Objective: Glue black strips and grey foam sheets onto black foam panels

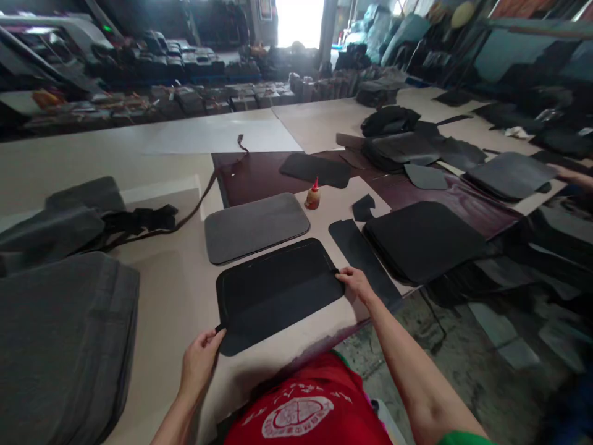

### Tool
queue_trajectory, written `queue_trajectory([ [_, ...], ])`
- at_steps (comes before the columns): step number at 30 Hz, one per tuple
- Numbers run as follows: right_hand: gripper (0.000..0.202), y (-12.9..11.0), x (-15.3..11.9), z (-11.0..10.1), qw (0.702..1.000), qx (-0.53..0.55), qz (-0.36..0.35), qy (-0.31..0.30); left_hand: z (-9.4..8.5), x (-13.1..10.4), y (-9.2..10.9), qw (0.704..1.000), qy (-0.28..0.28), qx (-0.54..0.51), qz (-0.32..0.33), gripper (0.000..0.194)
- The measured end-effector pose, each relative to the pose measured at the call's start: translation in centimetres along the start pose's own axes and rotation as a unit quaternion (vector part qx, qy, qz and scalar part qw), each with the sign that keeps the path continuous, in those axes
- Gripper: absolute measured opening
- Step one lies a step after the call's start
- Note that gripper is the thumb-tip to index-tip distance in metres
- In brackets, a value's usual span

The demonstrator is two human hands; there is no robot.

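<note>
A black rounded-corner panel (278, 290) lies flat on the table in front of me. Across it runs a faint line between two small black tabs, which look like the ends of a black fabric piece lying over the panel. My left hand (202, 355) pinches the tab at the panel's left edge, near its lower corner. At the right edge, my right hand (356, 284) pinches the other tab between thumb and fingers. Just beyond lies a grey rounded panel (257, 225). A small glue bottle (313, 196) with a red nozzle stands behind it.
A thick stack of grey panels (65, 346) sits at left, with a dark strap (199, 201) beyond it. Black panels (426, 241) are stacked at right beside a narrow dark sheet (364, 259). Another person's hand (572, 177) shows at the far right.
</note>
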State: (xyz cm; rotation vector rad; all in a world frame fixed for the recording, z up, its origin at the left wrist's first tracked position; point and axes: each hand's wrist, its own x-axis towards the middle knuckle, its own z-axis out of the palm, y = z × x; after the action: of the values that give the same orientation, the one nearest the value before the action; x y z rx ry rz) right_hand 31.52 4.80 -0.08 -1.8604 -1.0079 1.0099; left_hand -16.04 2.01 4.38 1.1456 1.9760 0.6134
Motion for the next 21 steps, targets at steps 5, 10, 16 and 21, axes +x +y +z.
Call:
queue_trajectory([
  [5,0.026,0.5,0.5,0.0,1.0,-0.006,0.006,0.007,0.2,0.3,0.1,1.0,-0.014,0.01,-0.012,0.064],
  [10,0.025,1.3,0.9,0.0,1.0,-0.018,0.011,0.018,0.3,0.6,-0.3,0.999,-0.021,0.041,-0.004,0.06],
  [16,0.022,1.2,0.8,0.1,0.999,-0.041,0.001,0.019,0.2,0.8,-0.4,0.998,-0.032,0.055,-0.002,0.058],
  [21,0.019,1.1,0.6,0.0,0.997,-0.071,-0.009,0.025,0.3,0.7,-0.1,0.998,-0.034,0.044,-0.001,0.057],
])
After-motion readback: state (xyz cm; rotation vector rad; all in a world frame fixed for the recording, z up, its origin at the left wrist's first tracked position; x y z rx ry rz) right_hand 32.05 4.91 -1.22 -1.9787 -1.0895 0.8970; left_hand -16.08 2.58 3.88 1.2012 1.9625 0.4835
